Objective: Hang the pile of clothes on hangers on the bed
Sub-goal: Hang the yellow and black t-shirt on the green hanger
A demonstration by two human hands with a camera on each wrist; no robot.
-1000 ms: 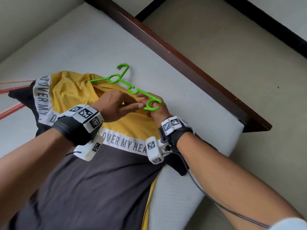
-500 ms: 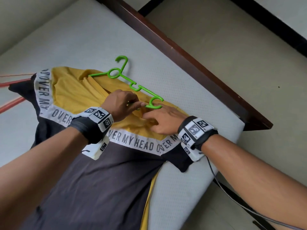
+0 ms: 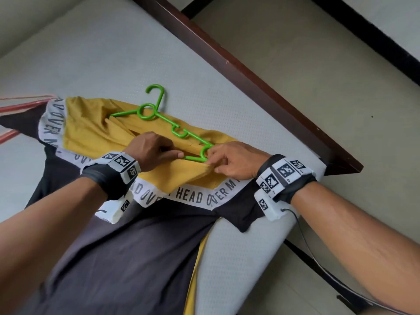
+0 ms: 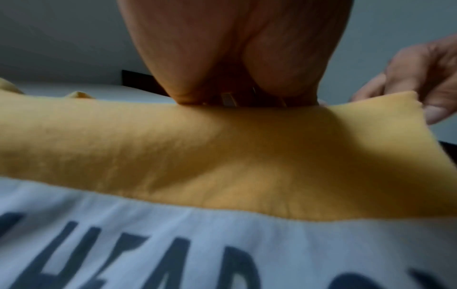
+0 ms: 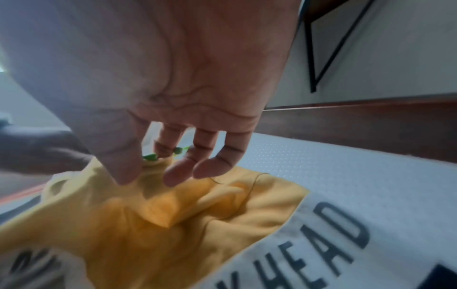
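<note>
1. The shirt (image 3: 95, 258) lies flat on the bed (image 3: 238, 258), yellow top part away from the person, dark body toward them; the green hanger (image 3: 175, 130) rests on the yellow part, one arm already under the cloth at the neck

2. The left hand (image 3: 152, 148) is curled at the neck opening, thumb stretched toward the hanger's free end; what its fingers hold is hidden from the wrist view, so its grip cannot be told for certain

3. The right hand (image 3: 231, 162) pinches the yellow shoulder edge between thumb and fingers, just beside the hanger's free end, lifting a flap of cloth

4. Handling, as judged: the shirt is light, soft and limp, and should be taken at the neck and shoulder seam, close to the pinch; the hanger is light, stiff plastic, best steadied near its end

5. Against the frame half a second earlier: the right hand then lay flatter on the yellow cloth below the hanger end; it now has the edge raised. The left hand and hanger sit much as before
</note>
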